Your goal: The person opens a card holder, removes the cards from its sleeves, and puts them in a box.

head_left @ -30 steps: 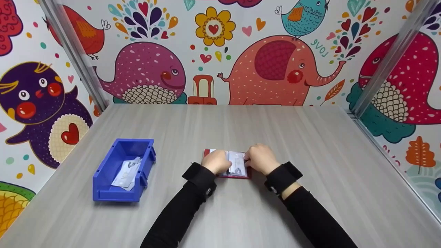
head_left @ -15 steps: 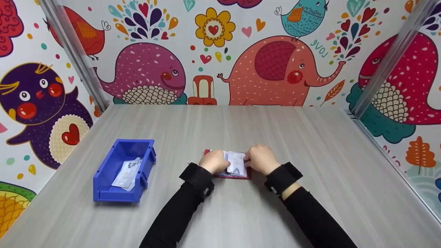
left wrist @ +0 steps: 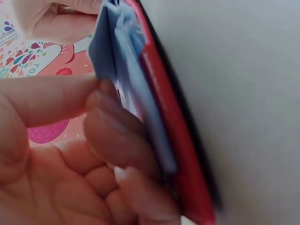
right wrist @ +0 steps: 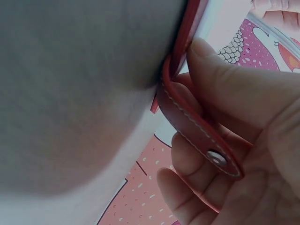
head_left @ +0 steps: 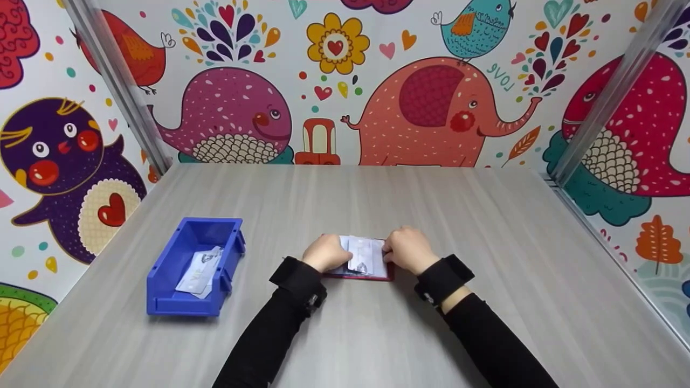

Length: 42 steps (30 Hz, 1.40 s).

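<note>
A red card holder (head_left: pixel 384 278) lies open on the table, with clear sleeves (left wrist: pixel 136 65) inside its red cover (left wrist: pixel 161 108). My left hand (head_left: pixel 326 253) pinches the left edge of a whitish card (head_left: pixel 360 256) above the sleeves. In the left wrist view the card (left wrist: pixel 104 44) stands tilted away from the sleeves; its far end is hidden. My right hand (head_left: pixel 411 249) grips the holder's right edge between thumb and finger. A red strap (right wrist: pixel 190 119) with a metal snap (right wrist: pixel 216 158) hangs by the right palm.
On the left of the table stands a blue bin (head_left: pixel 183 307) with several cards (head_left: pixel 199 272) in it. Printed walls (head_left: pixel 323 81) and metal posts (head_left: pixel 116 81) bound the table (head_left: pixel 345 199) at the back and sides.
My left hand has moved to the left, and the card has shifted left with it over the holder. The right hand keeps its place at the holder's right edge.
</note>
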{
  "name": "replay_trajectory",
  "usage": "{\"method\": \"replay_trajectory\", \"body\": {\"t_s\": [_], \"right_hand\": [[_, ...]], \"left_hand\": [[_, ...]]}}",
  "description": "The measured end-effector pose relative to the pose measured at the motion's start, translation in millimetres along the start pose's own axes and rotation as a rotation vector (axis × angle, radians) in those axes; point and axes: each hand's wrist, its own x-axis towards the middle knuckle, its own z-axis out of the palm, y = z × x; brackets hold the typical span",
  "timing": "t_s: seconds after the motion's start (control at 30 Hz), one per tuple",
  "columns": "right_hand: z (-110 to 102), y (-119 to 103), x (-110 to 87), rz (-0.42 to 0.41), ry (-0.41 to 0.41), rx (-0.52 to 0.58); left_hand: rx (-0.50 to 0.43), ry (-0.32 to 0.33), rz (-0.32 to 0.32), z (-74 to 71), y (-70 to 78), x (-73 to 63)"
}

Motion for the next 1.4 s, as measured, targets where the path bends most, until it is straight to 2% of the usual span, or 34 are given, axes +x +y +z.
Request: {"method": "replay_trajectory", "body": {"t_s": [0.5,0.77,1.07,1.4], "right_hand": [[-1,-1,0.8,0.025,-0.028,0.012],[-2,-1,0.5,0.015,-0.026,0.006],[-1,-1,-0.1,0.009,-0.026,-0.01],[-2,0,-0.1,-0.008,-0.025,-0.004]], "left_hand": [[-0.056,0.013,0.018,-8.6,-13.9,-3.9],[-0.086,0.023,0.032,-10.3,-17.1,-5.8],[-0.08,0.047,0.037,-11.8,-17.5,-7.9],[-0.105,0.043,0.023,-33.9,-19.2,-15.0]]}}
